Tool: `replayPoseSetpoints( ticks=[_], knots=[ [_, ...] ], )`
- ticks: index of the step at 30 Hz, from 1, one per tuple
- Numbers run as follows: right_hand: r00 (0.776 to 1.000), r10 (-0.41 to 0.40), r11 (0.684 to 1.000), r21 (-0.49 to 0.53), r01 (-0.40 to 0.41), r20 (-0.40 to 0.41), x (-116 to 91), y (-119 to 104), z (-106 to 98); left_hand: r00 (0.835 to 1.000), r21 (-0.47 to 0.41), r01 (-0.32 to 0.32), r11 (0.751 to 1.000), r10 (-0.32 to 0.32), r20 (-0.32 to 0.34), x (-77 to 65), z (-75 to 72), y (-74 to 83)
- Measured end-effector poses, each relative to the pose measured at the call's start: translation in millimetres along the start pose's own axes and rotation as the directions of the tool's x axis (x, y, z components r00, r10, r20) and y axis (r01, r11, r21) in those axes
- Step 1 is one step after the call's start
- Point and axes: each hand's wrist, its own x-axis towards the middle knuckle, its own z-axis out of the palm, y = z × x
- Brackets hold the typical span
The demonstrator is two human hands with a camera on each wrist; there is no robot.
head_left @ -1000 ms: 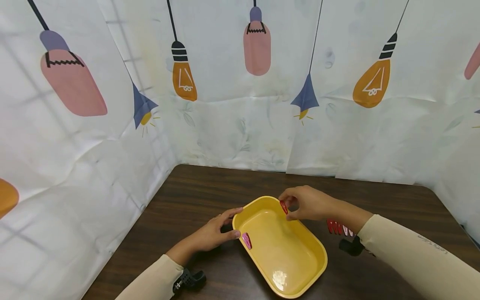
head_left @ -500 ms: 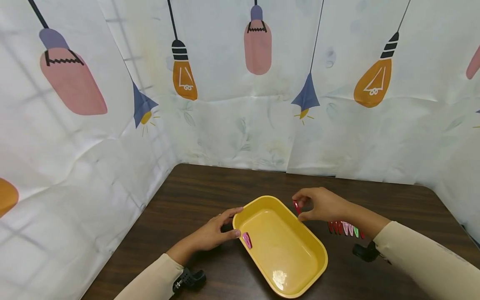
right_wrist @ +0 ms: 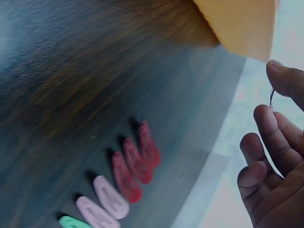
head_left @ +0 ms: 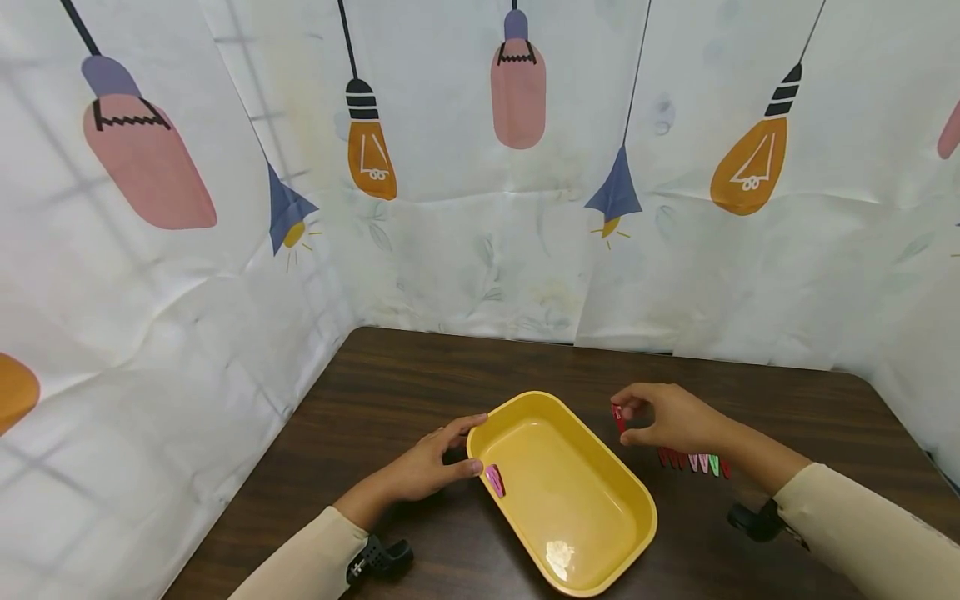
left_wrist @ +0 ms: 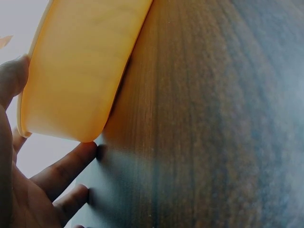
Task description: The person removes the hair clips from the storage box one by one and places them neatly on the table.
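A yellow rectangular tray (head_left: 570,492) stands on the dark table. My left hand (head_left: 423,471) rests at its far left corner, fingers fairly straight, thumb on the rim. In the left wrist view, fingertips touch the tray's outer wall (left_wrist: 76,80). A pink snap hair clip (head_left: 495,481) sits at the tray's left wall near that thumb. Right of the tray, my right hand (head_left: 671,417) pinches a red snap hair clip (head_left: 618,418) between thumb and fingers, above the table. In the right wrist view this clip shows only as a thin edge (right_wrist: 271,99).
A row of snap hair clips lies right of the tray, partly below my right hand: red ones (right_wrist: 126,178), pink ones (right_wrist: 111,197) and a green one (head_left: 713,465). A patterned sheet (head_left: 480,250) hangs behind the wood-grain table (head_left: 450,367).
My right hand has moved right, from over the tray's far right rim to beside it, still pinching the red hair clip. More of the clip row now shows. My left hand has stayed put.
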Motion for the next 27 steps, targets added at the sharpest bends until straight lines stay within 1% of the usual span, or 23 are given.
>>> replayPoseSetpoints(
  ticks=[5,12,20,21,27],
  knots=[
    [0.999,0.019,1.0,0.013,-0.019,-0.026,-7,10,2,1.0,0.0,0.002,1.0,-0.002,-0.003,-0.5,-0.1,1.7],
    [0.995,0.078,0.997,0.028,-0.076,-0.06,-15,22,7,1.0,0.006,0.001,1.0,-0.001,-0.007,-0.8,0.3,1.9],
    [0.993,0.082,0.997,0.023,-0.08,-0.087,-22,33,10,1.0,0.015,0.015,1.0,-0.015,-0.004,-0.3,1.0,0.1],
    [0.992,0.093,0.996,0.025,-0.091,-0.09,-23,34,11,1.0,0.015,0.017,1.0,-0.017,-0.003,-0.2,1.2,0.0],
    [0.986,0.155,0.984,0.101,-0.148,-0.06,-29,40,15,1.0,0.016,0.02,1.0,-0.02,-0.002,0.2,1.3,-1.2]
  ],
)
